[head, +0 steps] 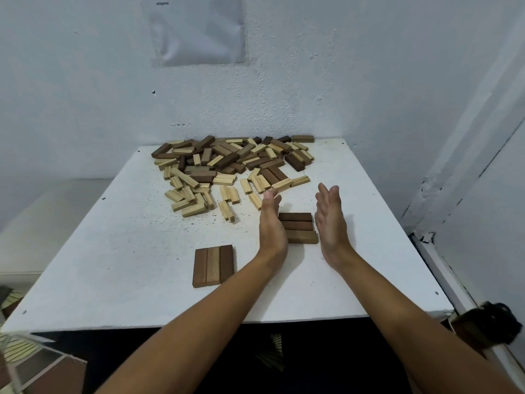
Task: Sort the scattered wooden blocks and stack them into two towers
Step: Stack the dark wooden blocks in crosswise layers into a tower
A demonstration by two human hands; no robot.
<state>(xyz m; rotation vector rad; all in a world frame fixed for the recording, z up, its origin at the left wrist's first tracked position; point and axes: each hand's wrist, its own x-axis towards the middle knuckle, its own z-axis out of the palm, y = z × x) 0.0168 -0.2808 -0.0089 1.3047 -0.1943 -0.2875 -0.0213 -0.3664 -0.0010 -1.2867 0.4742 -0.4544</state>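
Fingers straight on my left hand (pixel 272 223) and right hand (pixel 331 220), flanking three dark blocks (pixel 298 228) near the table's (pixel 113 265) right edge. Another dark trio (pixel 213 265) lies toward the front edge.

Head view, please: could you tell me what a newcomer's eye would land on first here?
First, the big heap of scattered blocks, dark and pale mixed, at the far side of the white table. Next, the left hand and right hand, both flat and open, flanking a row of three dark blocks at centre right. A second row of three dark blocks lies nearer, to the left.
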